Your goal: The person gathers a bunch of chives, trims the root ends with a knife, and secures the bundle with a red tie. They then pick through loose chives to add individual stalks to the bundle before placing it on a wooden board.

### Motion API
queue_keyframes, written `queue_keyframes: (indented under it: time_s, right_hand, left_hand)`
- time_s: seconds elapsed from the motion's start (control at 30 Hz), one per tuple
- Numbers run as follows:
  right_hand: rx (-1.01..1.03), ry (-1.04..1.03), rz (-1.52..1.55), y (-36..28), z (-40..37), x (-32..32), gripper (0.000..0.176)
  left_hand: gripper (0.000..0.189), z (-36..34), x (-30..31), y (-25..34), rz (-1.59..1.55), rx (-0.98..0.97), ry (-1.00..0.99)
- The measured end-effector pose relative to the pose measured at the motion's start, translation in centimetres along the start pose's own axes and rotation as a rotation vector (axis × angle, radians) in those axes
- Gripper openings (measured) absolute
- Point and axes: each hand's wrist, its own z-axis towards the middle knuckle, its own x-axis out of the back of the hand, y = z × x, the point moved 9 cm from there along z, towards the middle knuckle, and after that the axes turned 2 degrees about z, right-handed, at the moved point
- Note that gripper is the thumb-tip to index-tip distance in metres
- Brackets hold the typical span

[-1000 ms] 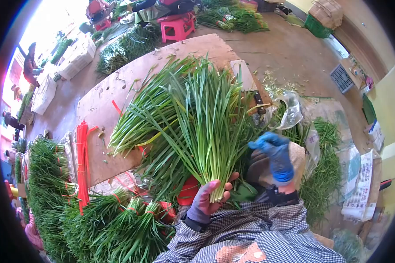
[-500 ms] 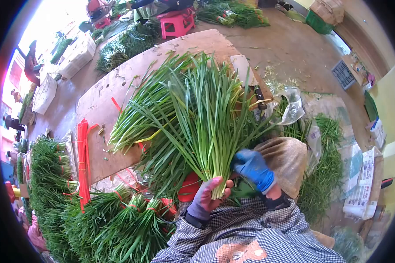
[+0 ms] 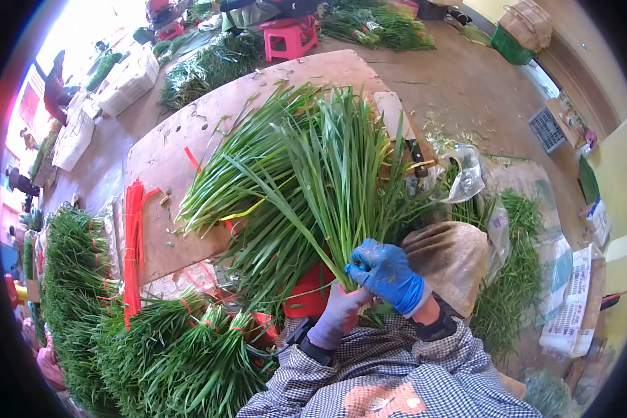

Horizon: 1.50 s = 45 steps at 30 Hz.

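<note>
A fanned bunch of long green leafy stalks (image 3: 341,167) stands upright with its stem ends in my hands. My left hand (image 3: 341,310), in a greyish-purple glove, is wrapped round the lower stems. Over the stems just above it, my right hand (image 3: 389,273) in a blue glove is closed, its fingers against the bunch. What the right fingers pinch is partly hidden. Behind lies a loose heap of the same stalks (image 3: 251,164) on the wooden board (image 3: 174,150). Red ties (image 3: 133,244) hang over the board's left edge.
Tied bundles (image 3: 181,355) lie at the lower left. A knife (image 3: 416,157) rests on the board's right edge, beside a plastic bag (image 3: 467,174). Loose greens (image 3: 508,265) lie at right. Farther off are a pink stool (image 3: 290,38), white crates (image 3: 129,80) and people.
My right hand has moved left and down onto the stems and closed. The bunch's stem ends, visible before in my left hand, are now hidden behind the hands.
</note>
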Motion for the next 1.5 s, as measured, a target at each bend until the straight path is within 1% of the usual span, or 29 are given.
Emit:
queue_keyframes:
  time_s: [0.07,0.1,0.13,0.2,0.27,0.37,0.4,0.47,0.5,0.53,0.6,0.63,0.73,0.77,0.8,0.87,0.9,0.97,1.0,1.07,1.1,1.13,1.2,1.23,1.27,1.37,1.4,1.47,1.5]
  right_hand:
    - [-0.016,0.016,0.057,0.6,0.2,0.8,0.019]
    - [-0.067,0.074,0.198,1.4,0.1,1.9,0.016]
    - [-0.120,0.129,0.340,2.3,-0.1,2.9,0.014]
    - [-0.114,0.185,0.369,3.0,-0.4,5.0,0.008]
    - [-0.309,0.321,0.626,5.3,-1.5,7.2,0.004]
    - [-0.267,0.307,0.680,4.2,-1.8,8.1,0.006]
    - [-0.265,0.306,0.679,3.9,-1.8,7.8,0.006]
    - [-0.148,0.174,0.465,1.3,-1.1,5.7,0.014]
    - [-0.148,0.123,0.474,0.6,-0.9,4.3,0.025]
    - [-0.146,0.122,0.476,0.2,-0.5,3.5,0.025]
    - [0.010,0.055,0.127,-2.1,0.3,1.8,0.032]
    - [0.033,0.021,0.013,-2.2,0.8,1.1,0.032]
    - [0.140,0.022,-0.058,-1.5,1.7,0.3,0.025]
    - [0.103,0.082,-0.029,-0.8,1.9,1.2,0.017]
    - [0.107,0.077,-0.032,-0.4,2.4,1.9,0.017]
    - [0.035,0.316,0.108,1.5,2.9,5.8,0.009]
    - [0.037,0.312,0.108,1.7,3.2,7.2,0.009]
    - [-0.120,0.434,0.147,3.2,3.4,10.9,0.004]
    - [-0.117,0.430,0.143,3.1,3.6,10.8,0.004]
    - [0.036,0.356,0.266,1.8,4.1,9.7,0.005]
    - [0.033,0.185,0.167,-0.6,4.5,8.3,0.008]
    - [0.034,0.186,0.166,-0.8,4.5,6.9,0.008]
    - [0.124,-0.029,-0.228,-1.4,4.7,2.0,0.019]
    - [0.076,-0.214,-0.269,-0.7,5.2,0.2,0.017]
    - [0.081,-0.213,-0.266,-0.3,5.4,-0.1,0.017]
    - [0.037,0.137,0.179,1.4,5.7,4.1,0.014]
    - [0.037,0.136,0.177,1.4,5.8,5.6,0.014]
    - [-0.041,0.324,0.235,2.1,5.2,10.7,0.006]
    - [-0.095,0.399,0.372,2.4,4.7,12.4,0.003]
  left_hand:
    - [0.046,-0.5,-0.3,0.3,-0.094,0.044,-0.041]
    - [0.049,-0.8,-0.5,0.3,-0.188,0.081,-0.075]
    - [0.049,-0.8,-0.4,0.5,-0.196,0.075,-0.070]
    - [0.050,-0.8,-0.6,0.7,-0.160,0.099,-0.093]
    - [0.048,-0.6,-0.2,0.4,-0.139,0.111,-0.085]
    - [0.044,-0.7,-0.2,0.3,-0.073,0.117,-0.055]
    - [0.042,-0.7,-0.2,0.4,-0.031,0.105,-0.035]
    - [0.036,-0.3,0.3,-0.3,-0.004,0.081,-0.048]
    - [0.031,-0.1,0.5,-0.5,0.024,0.055,-0.060]
    - [0.031,0.1,0.8,-0.8,0.025,0.053,-0.058]
    - [0.020,0.1,0.5,-0.6,0.037,-0.015,-0.095]
    - [0.019,0.1,0.6,-0.6,0.124,-0.014,-0.072]
    - [0.023,-0.2,0.8,-0.6,0.227,-0.013,0.036]
    - [0.027,-0.4,0.7,-0.5,0.197,0.003,0.029]
    - [0.027,-0.4,0.7,-0.4,0.191,0.000,0.029]
    - [0.021,-0.7,0.9,-0.6,0.220,0.006,0.032]
    - [0.021,-0.8,0.9,-0.6,0.217,0.004,0.034]
    - [0.023,-0.8,1.0,-0.4,0.166,-0.002,0.064]
    - [0.023,-0.7,1.0,-0.4,0.160,-0.005,0.062]
    - [0.023,-0.6,1.0,-0.5,0.187,0.001,0.030]
    - [0.023,-0.6,0.9,-0.5,0.186,0.000,0.028]
    - [0.022,-0.7,0.7,-0.5,0.189,0.013,0.031]
    - [0.022,-1.0,0.6,-0.6,0.196,0.027,0.037]
    - [0.021,-1.1,0.5,-0.5,0.213,0.007,0.042]
    - [0.020,-1.2,0.5,-0.3,0.230,-0.014,0.046]
    - [0.020,-1.2,1.2,-0.5,0.212,-0.006,0.029]
    - [0.020,-1.3,1.1,-0.4,0.192,0.015,0.002]
    - [0.020,-1.4,1.2,-0.2,0.194,0.012,0.000]
    - [0.021,-1.4,1.2,-0.2,0.196,0.012,-0.002]
